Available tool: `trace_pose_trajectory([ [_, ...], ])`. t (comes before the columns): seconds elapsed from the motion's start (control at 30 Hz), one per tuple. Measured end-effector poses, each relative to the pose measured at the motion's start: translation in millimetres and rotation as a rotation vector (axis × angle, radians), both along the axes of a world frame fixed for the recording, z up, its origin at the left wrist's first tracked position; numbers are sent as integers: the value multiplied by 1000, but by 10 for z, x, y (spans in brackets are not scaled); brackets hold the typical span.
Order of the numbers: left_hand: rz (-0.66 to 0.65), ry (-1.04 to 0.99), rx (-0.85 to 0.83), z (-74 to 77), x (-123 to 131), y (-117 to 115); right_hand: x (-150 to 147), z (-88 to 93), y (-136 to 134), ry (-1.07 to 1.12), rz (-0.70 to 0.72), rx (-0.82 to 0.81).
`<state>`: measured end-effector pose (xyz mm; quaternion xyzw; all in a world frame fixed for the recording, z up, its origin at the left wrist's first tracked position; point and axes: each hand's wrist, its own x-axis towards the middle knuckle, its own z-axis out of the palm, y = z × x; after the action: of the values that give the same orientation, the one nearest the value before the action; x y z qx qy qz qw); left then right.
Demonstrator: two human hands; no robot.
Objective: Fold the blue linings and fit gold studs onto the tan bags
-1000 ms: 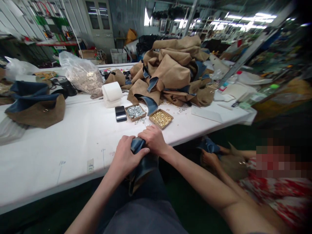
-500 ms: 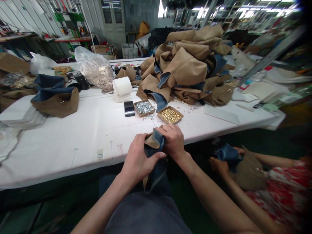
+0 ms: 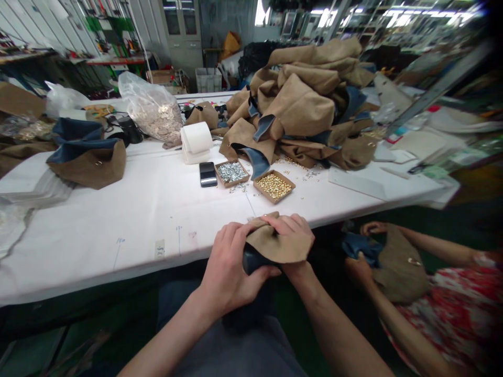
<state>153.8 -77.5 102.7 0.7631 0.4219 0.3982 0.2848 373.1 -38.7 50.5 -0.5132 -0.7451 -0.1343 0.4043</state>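
Observation:
Both my hands grip a folded piece of tan suede-like material with a dark blue smooth side (image 3: 280,245), just over the table's front edge. My left hand (image 3: 231,264) is wrapped round its left side, thumb stretched along the blue part below. My right hand (image 3: 294,228) is closed on the upper right, its thumb pressing the tan face and part of the palm hidden behind the flap. Beyond my hands lie a cardboard tray of gold-coloured studs (image 3: 274,187) and a smaller tray of silver-coloured studs (image 3: 231,173).
A phone (image 3: 208,174) lies left of the trays. Behind them rises a heap of tan and blue pieces (image 3: 298,104). A clear bag of small parts (image 3: 153,112) and a tan-blue pouch (image 3: 88,159) stand left. At right a co-worker's hands (image 3: 359,267) hold a similar piece.
The piece has been turned so that a broad tan flap now faces up over the blue side. My right hand has shifted slightly right and down. The co-worker's hands have also moved.

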Motion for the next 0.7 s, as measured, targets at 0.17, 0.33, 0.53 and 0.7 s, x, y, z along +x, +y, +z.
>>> trace_pose_trajectory([
  [0.17, -43, -47, 53, -92, -41, -107, 61, 76, -157, 17, 23, -25],
  [0.33, -71, -77, 114, -135, -72, -140, 32, 126, -261, 35, 11, 42],
  [0.53, -96, -137, 104, -132, -87, -124, 49, 229, -336, -35, 36, 125],
  [0.7, -88, -140, 24, -216, -32, -109, 42, 160, -281, -121, -87, 97],
])
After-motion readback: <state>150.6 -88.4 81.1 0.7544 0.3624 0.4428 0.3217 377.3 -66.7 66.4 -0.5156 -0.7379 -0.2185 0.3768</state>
